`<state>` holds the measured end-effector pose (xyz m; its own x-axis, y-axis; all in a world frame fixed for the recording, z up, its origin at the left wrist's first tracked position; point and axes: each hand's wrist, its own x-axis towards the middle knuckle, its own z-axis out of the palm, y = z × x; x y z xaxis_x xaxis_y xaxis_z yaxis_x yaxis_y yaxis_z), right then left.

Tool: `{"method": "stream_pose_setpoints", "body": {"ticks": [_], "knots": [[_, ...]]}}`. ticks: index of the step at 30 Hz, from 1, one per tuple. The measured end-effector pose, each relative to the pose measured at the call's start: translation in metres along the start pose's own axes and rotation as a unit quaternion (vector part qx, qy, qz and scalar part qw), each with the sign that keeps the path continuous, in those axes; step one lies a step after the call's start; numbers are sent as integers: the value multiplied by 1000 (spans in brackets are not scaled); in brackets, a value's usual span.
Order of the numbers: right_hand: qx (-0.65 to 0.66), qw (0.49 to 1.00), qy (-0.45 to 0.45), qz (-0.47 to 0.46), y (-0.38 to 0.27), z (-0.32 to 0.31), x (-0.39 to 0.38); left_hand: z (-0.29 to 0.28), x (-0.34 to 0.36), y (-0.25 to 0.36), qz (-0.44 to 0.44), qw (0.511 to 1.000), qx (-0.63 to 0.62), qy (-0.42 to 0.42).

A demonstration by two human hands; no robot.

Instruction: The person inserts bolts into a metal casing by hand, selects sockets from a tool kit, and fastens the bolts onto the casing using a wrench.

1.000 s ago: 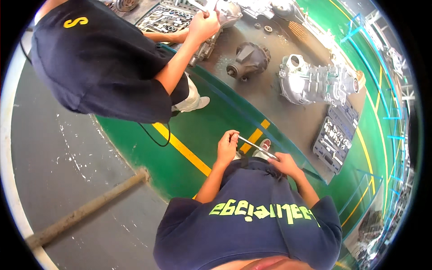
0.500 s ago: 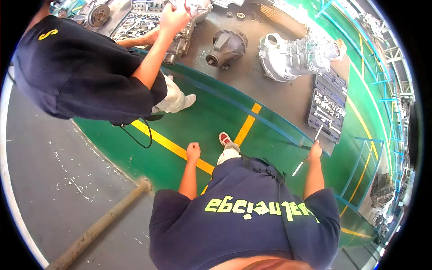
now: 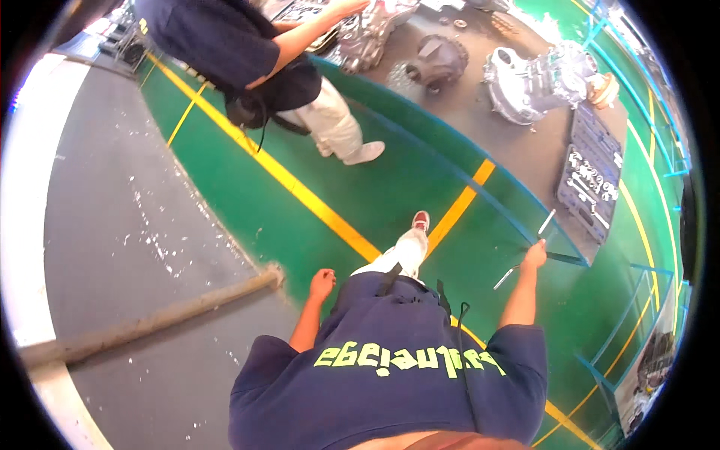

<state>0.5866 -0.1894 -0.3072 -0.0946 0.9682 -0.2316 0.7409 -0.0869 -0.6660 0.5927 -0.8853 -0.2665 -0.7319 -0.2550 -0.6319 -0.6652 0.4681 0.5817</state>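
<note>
My right hand [image 3: 533, 255] is closed round the middle of a slim silver bar-shaped tool [image 3: 506, 277]. One pale end stands out above the fist and the other slants down below it; its exact kind does not show. The hand is beside the near corner of the blue-edged workbench [image 3: 480, 142], apart from it. My left hand [image 3: 323, 283] hangs over the green floor with its fingers curled in, and nothing shows in it. On the bench, an opened dark tool case [image 3: 589, 187] holding wrenches and sockets lies closest to my right hand.
A silver gearbox housing [image 3: 529, 82] and a dark differential [image 3: 439, 60] rest on the bench. Another person [image 3: 217, 41] stands at its left part beside a further metal casing [image 3: 375, 34]. A brown pipe [image 3: 172, 311] lies at left; a blue railing frame [image 3: 622, 322] stands at right.
The view has shifted, so the bench and the other person sit further up and right. My right hand keeps the bar-shaped tool; my left hand stays curled. My legs have shifted mid-step.
</note>
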Motion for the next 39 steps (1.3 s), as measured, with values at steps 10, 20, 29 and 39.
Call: {"method": "stream_pose_setpoints", "body": {"ticks": [10,20,29,39], "knots": [[-261,874,-384,-144,246,23,-264,-71,-11,-27,-45,987,-149,44],[-506,664,-489,-254,107,95,-413,-192,79,-8,97,976,-170,-97],[-397,635,-507,-427,-154,216,-726,-377,236,-67,95,971,-210,-67],[-260,613,-575,-476,-311,350,-912,-560,358,72,107,941,-310,-82]]}}
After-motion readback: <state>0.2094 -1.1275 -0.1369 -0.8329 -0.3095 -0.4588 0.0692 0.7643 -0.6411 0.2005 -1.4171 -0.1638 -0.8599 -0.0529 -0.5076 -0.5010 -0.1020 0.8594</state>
